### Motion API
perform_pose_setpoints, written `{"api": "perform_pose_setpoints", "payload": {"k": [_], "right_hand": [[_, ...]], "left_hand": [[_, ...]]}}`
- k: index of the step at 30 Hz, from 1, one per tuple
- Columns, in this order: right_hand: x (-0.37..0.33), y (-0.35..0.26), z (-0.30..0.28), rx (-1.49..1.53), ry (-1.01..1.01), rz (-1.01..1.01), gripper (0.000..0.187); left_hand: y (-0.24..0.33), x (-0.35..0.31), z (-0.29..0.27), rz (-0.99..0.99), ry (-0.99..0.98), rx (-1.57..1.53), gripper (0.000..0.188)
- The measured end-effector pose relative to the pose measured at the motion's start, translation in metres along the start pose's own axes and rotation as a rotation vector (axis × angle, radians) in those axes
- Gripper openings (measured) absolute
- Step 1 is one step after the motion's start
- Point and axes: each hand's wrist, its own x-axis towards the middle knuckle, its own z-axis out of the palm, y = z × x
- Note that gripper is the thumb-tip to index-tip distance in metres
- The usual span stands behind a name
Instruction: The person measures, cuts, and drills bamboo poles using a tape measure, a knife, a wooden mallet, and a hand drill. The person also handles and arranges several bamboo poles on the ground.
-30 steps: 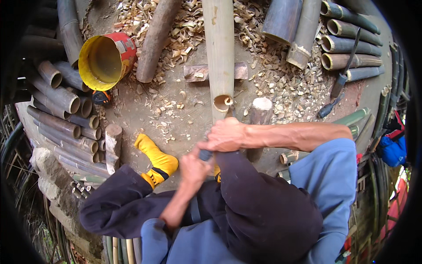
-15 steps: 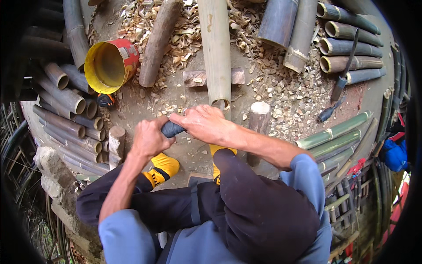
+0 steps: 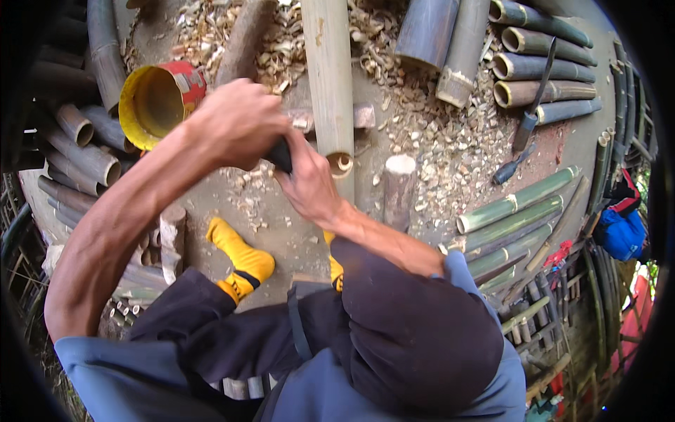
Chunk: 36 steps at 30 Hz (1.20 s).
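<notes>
Both my hands are closed round a dark, cylindrical tool handle (image 3: 280, 154), above the ground and left of the near end of a pale bamboo pole (image 3: 328, 77). My left hand (image 3: 242, 125) reaches over from the far side, its arm bent wide. My right hand (image 3: 311, 177) grips the handle from the right. The rest of the tool is hidden, so I cannot tell its kind. In the pole's open near end a pale curl shows. A short split log (image 3: 364, 115) lies crosswise under the pole.
Wood shavings (image 3: 436, 155) cover the ground. A yellow-and-red bucket (image 3: 140, 130) tips on its side at left. An upright log stub (image 3: 399, 200) stands right of the pole. Farther right lie a long-bladed knife (image 3: 541, 88), a dark-handled tool (image 3: 511, 169) and green bamboo lengths (image 3: 517, 200).
My left hand has risen and turned over, with its elbow swinging out to the left. My right hand has rotated on the handle, which is now tilted more steeply. The view has shifted slightly.
</notes>
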Motion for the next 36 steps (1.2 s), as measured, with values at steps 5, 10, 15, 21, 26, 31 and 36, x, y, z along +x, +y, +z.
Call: {"api": "perform_pose_setpoints", "payload": {"k": [5, 10, 15, 21, 26, 31, 36], "right_hand": [[0.007, 0.003, -0.024, -0.112, -0.722, 0.11, 0.038], [-0.008, 0.014, -0.031, -0.318, -1.18, -0.312, 0.018], [-0.009, 0.019, -0.064, -0.533, -1.509, -0.541, 0.01], [-0.01, 0.01, -0.038, -0.522, -1.48, -0.555, 0.01], [0.01, -0.003, -0.025, -0.404, -0.996, -0.21, 0.018], [0.006, -0.001, -0.027, -0.319, -0.494, -0.16, 0.025], [0.002, 0.014, -0.038, -0.083, -0.049, 0.048, 0.034]], "left_hand": [[0.025, -0.029, 0.082, -0.278, 0.01, -0.664, 0.025], [0.139, -0.048, 0.148, -0.641, 0.198, -1.225, 0.031], [0.26, 0.006, 0.134, -1.082, 0.394, -1.665, 0.032], [0.25, -0.014, 0.163, -0.985, 0.638, -1.547, 0.034], [0.12, -0.053, 0.14, -0.718, 0.443, -0.918, 0.033], [0.044, -0.04, 0.063, -0.389, 0.319, -0.394, 0.018], [0.019, 0.022, -0.013, -0.091, 0.125, -0.029, 0.015]]}}
